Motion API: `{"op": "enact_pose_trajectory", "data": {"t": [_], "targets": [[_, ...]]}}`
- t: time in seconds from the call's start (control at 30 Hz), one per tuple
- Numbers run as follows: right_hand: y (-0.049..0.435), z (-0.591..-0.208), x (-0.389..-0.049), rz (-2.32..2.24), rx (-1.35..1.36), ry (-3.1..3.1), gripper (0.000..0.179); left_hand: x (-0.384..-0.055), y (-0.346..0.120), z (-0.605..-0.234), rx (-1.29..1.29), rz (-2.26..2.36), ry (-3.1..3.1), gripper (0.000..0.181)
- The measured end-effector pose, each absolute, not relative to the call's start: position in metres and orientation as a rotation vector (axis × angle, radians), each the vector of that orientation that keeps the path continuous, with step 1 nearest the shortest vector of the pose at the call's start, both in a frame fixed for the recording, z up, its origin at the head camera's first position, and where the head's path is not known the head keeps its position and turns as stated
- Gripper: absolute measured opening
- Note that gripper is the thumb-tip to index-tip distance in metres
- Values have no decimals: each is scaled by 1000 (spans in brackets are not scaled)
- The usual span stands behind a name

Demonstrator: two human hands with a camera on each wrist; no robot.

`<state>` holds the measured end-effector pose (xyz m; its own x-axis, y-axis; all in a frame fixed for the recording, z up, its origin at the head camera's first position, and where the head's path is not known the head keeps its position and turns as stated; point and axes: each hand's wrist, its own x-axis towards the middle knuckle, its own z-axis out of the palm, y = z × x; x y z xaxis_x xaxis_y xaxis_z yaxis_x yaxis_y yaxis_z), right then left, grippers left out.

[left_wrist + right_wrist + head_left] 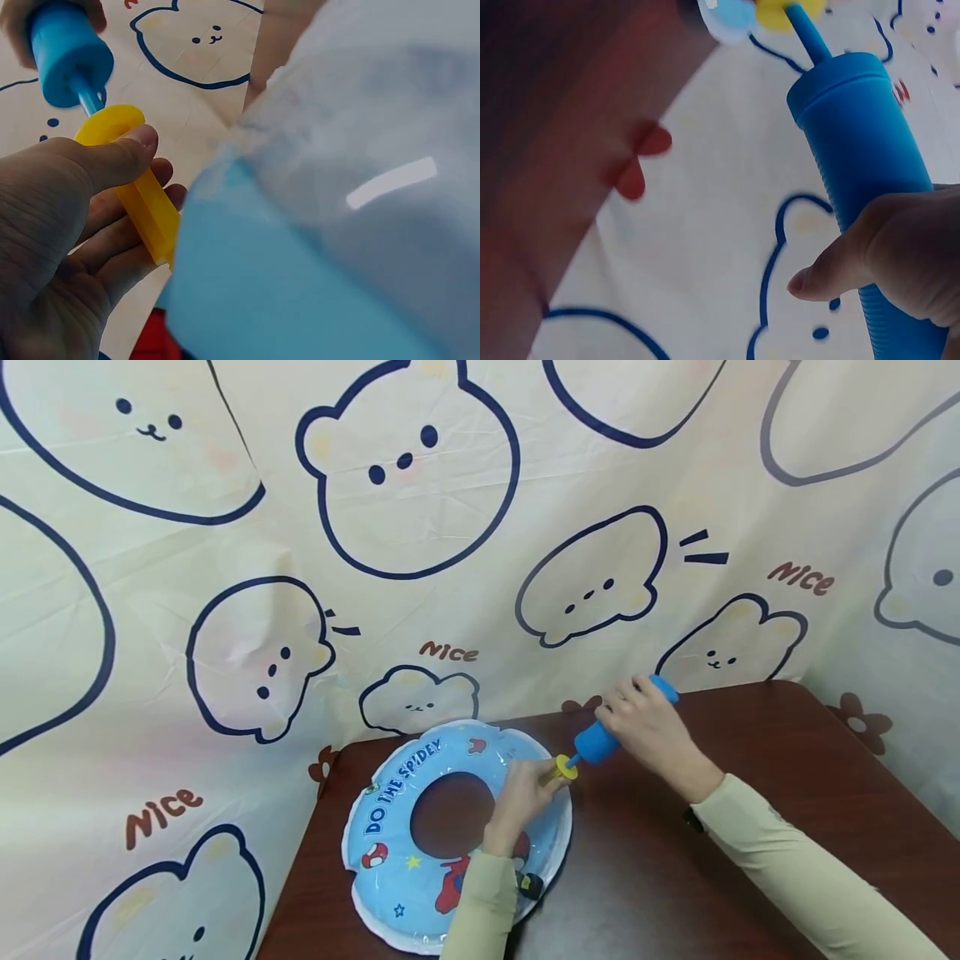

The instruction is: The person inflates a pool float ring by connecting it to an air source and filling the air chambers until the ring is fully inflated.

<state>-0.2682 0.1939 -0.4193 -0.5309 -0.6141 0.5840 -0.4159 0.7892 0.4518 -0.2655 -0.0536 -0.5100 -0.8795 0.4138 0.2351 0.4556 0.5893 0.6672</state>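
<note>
A light blue inflatable swim ring (416, 902) with a white edge and cartoon prints lies on the table, looking puffed up. My left hand (517, 802) holds the yellow end (146, 202) of a hand pump, thumb just below its round flange. In the left wrist view the yellow tip meets the ring's side, where the valve is hidden. Around the pump's blue ribbed body (862, 135) my right hand (648, 727) is wrapped. A thin blue rod (88, 96) shows between the blue and yellow parts, so the two stand a little apart.
The dark brown table (637, 885) extends right and in front of the ring. Behind it hangs a cream cloth (465, 610) with bear drawings, close to the table's back edge. A black strap (530, 885) sits at my left wrist.
</note>
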Motion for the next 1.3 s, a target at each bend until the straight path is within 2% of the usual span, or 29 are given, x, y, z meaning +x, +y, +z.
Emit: {"op": "enact_pose_trajectory", "data": {"t": [0.27, 0.4, 0.63, 0.83, 1.0, 1.3], "targets": [[185, -432, -271, -299, 772, -2275, 43, -267, -51, -515, -757, -1145, -2737, 28], [209, -414, -273, -265, 719, -2266, 39, -268, -48, -515, -725, -1165, -2753, 27], [251, -378, -269, -265, 705, -2271, 47, -267, -50, -514, -703, -1160, -2775, 25], [264, -362, -268, -265, 722, -2218, 44, -267, -52, -514, -700, -1181, -2774, 26], [252, -369, -270, -291, 752, -2203, 43, -267, -53, -514, -721, -1177, -2769, 23], [208, -410, -275, -355, 789, -2194, 46, -265, -52, -514, -744, -1183, -2730, 21]]}}
